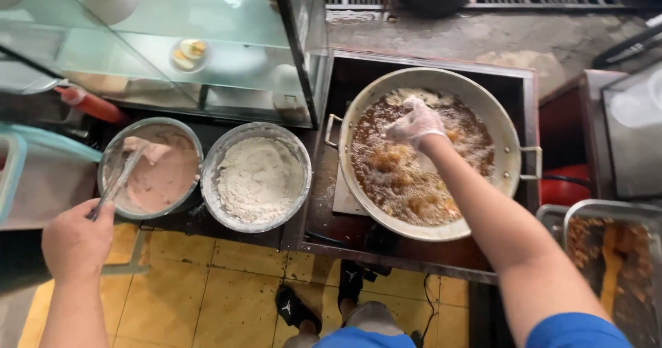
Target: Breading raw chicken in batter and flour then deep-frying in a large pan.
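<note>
My right hand [416,123], in a thin clear plastic glove, hovers over a large metal wok [507,141] of bubbling brown oil with frying pieces [389,162]. Its fingers are pinched together, and I cannot tell whether they hold anything. My left hand [77,241] is closed around the handle of a metal spoon [121,179]. The spoon's tip rests in a metal bowl [110,156] of pink paste [162,175]. Beside it stands a metal bowl [222,156] of white flour [258,179].
A glass display case [207,44] stands behind the bowls, with a small plate of food [189,53] inside. A red bottle [93,105] lies at left. A metal tray [552,217] of fried pieces sits at right. Yellow floor tiles [207,293] and my feet are below.
</note>
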